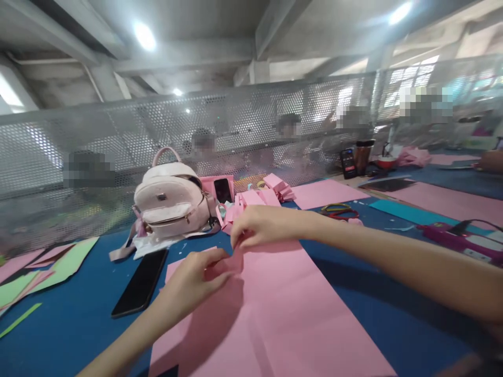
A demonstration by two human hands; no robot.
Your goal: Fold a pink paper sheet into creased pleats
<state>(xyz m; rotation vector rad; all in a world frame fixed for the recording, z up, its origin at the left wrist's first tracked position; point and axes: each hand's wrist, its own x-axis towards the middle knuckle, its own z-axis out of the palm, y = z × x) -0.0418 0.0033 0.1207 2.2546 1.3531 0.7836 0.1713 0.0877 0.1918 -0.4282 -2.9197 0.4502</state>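
A large pink sheet [291, 309] lies on the blue table in front of me. Over its far part, my left hand [202, 272] pinches a small pink paper piece [236, 261] between thumb and fingers. My right hand [251, 228] closes on the same piece from above and to the right, its fingertips close to those of the left. The fingers partly hide the piece, so its shape is hard to make out.
A black phone [140, 283] lies left of the sheet, with a pale pink backpack [173, 201] behind it. Folded pink strips [279, 187], scissors [340, 212] and a purple device [459, 241] are farther right. A perforated screen [243, 146] stands behind.
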